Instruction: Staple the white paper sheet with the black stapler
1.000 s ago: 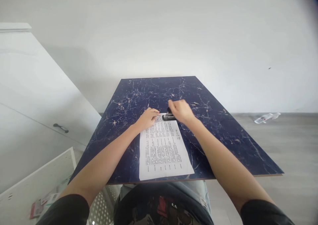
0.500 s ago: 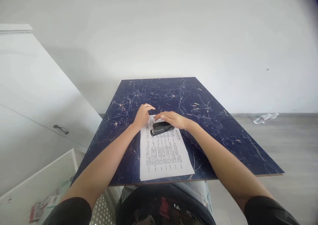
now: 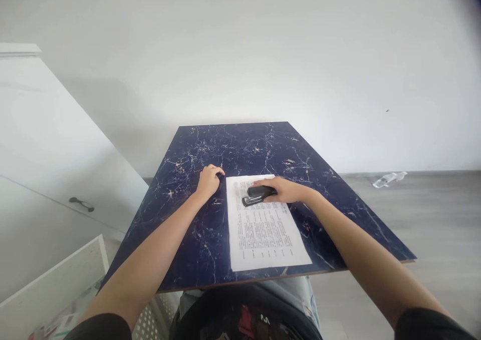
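Note:
My right hand (image 3: pixel 284 190) is wrapped around a black stapler (image 3: pixel 259 195), whose jaw end points left above the upper part of a printed sheet (image 3: pixel 263 240). Whether the stapler touches the paper I cannot tell. Lines of dark text cover the sheet, which lies near the table's front edge. Just left of the sheet's top left corner is my left hand (image 3: pixel 209 181), at the dark blue marbled tabletop (image 3: pixel 195 260). Its fingers are bent a little, with a gap between thumb and forefinger, and I see nothing in them.
A small dark object (image 3: pixel 289 161) lies on the table beyond the sheet. To the left stand a white cabinet (image 3: pixel 45 154) with a dark handle and an open white drawer (image 3: pixel 56 270) holding several items. A clear plastic bottle (image 3: pixel 390 180) is on the floor by the wall.
The sheet has shifted right across the table, and the stapler with it. My right hand, earlier laid over the stapler, now grips it. My left hand has come off the sheet's top left corner.

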Tool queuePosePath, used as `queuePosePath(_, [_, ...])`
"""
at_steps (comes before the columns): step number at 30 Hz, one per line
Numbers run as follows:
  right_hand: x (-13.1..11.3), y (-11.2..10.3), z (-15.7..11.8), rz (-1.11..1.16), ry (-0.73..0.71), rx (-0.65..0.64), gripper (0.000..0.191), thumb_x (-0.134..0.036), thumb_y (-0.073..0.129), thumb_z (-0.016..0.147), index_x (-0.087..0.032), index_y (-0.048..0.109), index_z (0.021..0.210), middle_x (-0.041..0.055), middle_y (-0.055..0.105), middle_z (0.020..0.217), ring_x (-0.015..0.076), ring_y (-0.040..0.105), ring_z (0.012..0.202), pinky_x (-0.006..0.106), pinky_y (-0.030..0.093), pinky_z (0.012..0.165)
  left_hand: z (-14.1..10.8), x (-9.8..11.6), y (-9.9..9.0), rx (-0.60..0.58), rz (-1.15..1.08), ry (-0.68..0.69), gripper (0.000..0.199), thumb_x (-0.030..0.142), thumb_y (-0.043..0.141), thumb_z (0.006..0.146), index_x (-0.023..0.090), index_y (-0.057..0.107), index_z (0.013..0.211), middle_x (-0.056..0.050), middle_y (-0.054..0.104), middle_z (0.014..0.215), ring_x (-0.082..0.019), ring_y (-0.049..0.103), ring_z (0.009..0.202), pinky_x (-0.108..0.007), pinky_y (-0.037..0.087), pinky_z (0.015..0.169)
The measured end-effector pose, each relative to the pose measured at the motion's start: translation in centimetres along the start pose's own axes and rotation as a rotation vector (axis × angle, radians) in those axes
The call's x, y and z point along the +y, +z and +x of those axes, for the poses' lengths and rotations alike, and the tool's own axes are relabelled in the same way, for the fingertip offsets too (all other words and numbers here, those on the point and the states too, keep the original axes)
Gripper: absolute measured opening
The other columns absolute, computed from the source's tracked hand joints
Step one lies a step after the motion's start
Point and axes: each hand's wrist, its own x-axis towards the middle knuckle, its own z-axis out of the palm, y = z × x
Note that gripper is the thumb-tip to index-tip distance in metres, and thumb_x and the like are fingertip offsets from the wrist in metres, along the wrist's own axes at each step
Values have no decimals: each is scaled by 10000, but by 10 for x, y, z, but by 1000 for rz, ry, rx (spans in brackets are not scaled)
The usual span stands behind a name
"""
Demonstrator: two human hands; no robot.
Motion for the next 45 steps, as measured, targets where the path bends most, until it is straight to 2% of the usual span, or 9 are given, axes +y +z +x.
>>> queuePosePath(10, [87, -47, -134, -54, 262, 128, 669, -646, 669, 825, -265, 662, 1375, 142, 636, 1401, 322, 631, 1255, 404, 512, 1032, -2, 6, 6, -3, 180, 17, 311, 20, 506, 827, 235, 697, 945, -101, 608, 1021, -302, 545, 1027, -480, 461, 920])
queuePosePath(16, [104, -55, -159, -32, 332, 172, 780, -753, 732, 700, -303, 688, 1335, 174, 622, 1406, 351, 581, 1312, 447, 496, 1059, -3, 7, 6, -23, 176, 1, 306, 20, 509, 843, 238, 690, 957, -101, 596, 1041, -304, 541, 1046, -485, 446, 939])
queuePosePath(18, [93, -61, -159, -22, 302, 292, 775, -805, 676, 717, -307, 693, 1311, 178, 604, 1423, 344, 571, 1319, 466, 495, 1049, -3, 6, 6, -22, 170, 1, 297, 21, 513, 846, 237, 687, 952, -102, 596, 1037, -306, 541, 1048, -487, 442, 941])
queuePosePath(21, [60, -68, -136, -70, 247, 692, 642, -779, 396, 913, -295, 741, 1153, 191, 661, 1315, 306, 617, 1223, 479, 505, 979, -1, 7, 6, -6, 169, 7, 279, 29, 514, 846, 229, 688, 931, -99, 604, 1017, -297, 550, 1027, -468, 448, 925])
queuePosePath(23, [30, -63, -99, -127, 262, 827, 583, -684, 346, 978, -269, 754, 995, 176, 726, 1080, 279, 668, 1034, 463, 520, 890, 1, 7, 5, -10, 135, 17, 263, 42, 498, 851, 218, 692, 879, -86, 608, 969, -261, 576, 949, -416, 465, 880])
queuePosePath(28, [-30, -1, 40, -286, 252, 528, 450, -453, 434, 990, -219, 625, 656, 22, 611, 623, 151, 534, 596, 303, 448, 655, 2, 8, -4, -80, -81, 63, 295, 121, 436, 893, 218, 682, 760, -27, 614, 797, -175, 600, 724, -315, 486, 768])
queuePosePath(32, [-38, 51, 119, -297, 215, 596, 368, -328, 455, 968, -193, 600, 659, 3, 620, 642, 134, 530, 621, 253, 366, 639, 2, 8, -8, -159, -128, 51, 305, 145, 377, 934, 237, 651, 836, 17, 652, 648, -178, 628, 663, -297, 487, 743])
queuePosePath(36, [-26, 73, 141, -300, 187, 591, 266, -259, 473, 950, -196, 609, 730, 19, 674, 740, 141, 551, 645, 247, 320, 618, 2, 9, -5, -169, 77, 21, 275, 146, 420, 925, 241, 656, 822, -35, 722, 788, -225, 678, 758, -302, 455, 693])
queuePosePath(45, [-2, 75, 137, -45, -31, 549, 231, -177, 546, 863, -199, 488, 640, -51, 517, 594, 103, 440, 557, 231, 306, 607, 1, 17, -8, -274, 203, -41, 307, 157, 396, 949, 257, 686, 941, -46, 733, 904, -239, 690, 898, -292, 454, 764])
